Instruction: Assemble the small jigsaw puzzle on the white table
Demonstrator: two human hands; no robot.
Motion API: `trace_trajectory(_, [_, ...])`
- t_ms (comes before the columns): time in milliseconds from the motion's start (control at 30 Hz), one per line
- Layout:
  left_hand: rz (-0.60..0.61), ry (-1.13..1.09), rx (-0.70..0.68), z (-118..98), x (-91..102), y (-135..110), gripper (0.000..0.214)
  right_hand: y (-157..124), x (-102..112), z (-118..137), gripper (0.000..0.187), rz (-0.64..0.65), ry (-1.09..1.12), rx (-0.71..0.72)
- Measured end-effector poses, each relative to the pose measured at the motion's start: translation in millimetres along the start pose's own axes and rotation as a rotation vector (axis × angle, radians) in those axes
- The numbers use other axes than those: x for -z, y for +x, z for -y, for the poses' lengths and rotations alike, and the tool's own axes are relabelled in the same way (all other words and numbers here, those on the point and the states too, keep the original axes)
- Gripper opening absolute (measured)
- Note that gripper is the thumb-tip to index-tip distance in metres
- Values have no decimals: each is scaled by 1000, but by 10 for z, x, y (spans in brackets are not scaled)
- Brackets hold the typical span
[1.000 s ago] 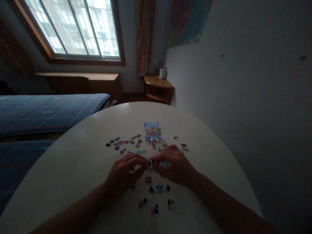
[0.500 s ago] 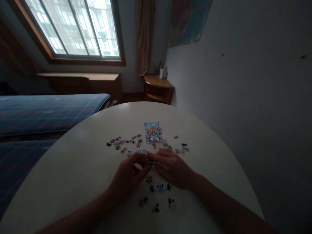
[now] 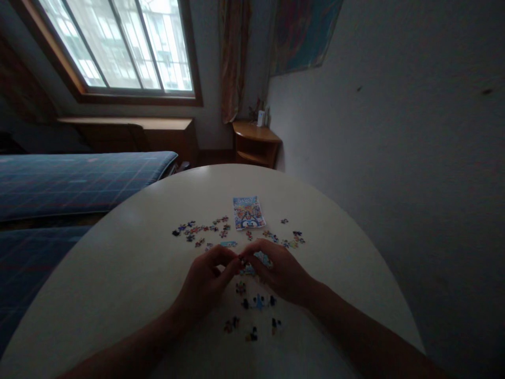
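My left hand (image 3: 211, 271) and my right hand (image 3: 278, 268) meet over the middle of the round table. Both are closed, thumb against fingers, on small dark jigsaw puzzle pieces (image 3: 242, 259) held between their fingertips. How the pieces fit together is too small to tell. Under my right hand lies a light-blue joined patch of puzzle (image 3: 262, 258), partly hidden by the fingers. Closer to me are a loose brownish piece (image 3: 240, 288) and a joined blue, white and black strip (image 3: 259, 301). A flat light-blue piece (image 3: 229, 243) lies just beyond my left hand.
A printed picture sheet (image 3: 248, 213) lies beyond my hands on the white table (image 3: 138, 273). Loose pieces (image 3: 197, 230) spread to its left, others (image 3: 294, 242) to its right. Several small clusters (image 3: 251, 334) sit near me. A wall stands right, a plaid mattress (image 3: 79, 179) left.
My right hand's fingers have shifted slightly and arched, so more of the light-blue patch shows beneath them. The fingertips of both hands still meet at the small pieces.
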State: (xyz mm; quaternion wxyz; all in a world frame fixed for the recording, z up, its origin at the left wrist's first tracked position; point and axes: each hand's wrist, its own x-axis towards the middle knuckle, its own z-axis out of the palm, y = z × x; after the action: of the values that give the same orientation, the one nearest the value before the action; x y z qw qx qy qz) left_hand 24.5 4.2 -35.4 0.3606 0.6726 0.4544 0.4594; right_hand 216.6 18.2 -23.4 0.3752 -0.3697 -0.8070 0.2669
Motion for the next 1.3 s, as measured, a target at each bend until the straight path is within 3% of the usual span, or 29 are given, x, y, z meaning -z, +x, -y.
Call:
trace_trajectory(533, [-4,34,-30,40,8,-5,8,26,35,-27,7,-54,51,-81])
trace_trajectory(1100, [-103,66,-31,6,36,4,10,-17,128,-21,24,-49,29,12])
trace_trajectory(1300, [-90,44,-66,25,25,-10,5,-3,125,-11,14,-52,14,11])
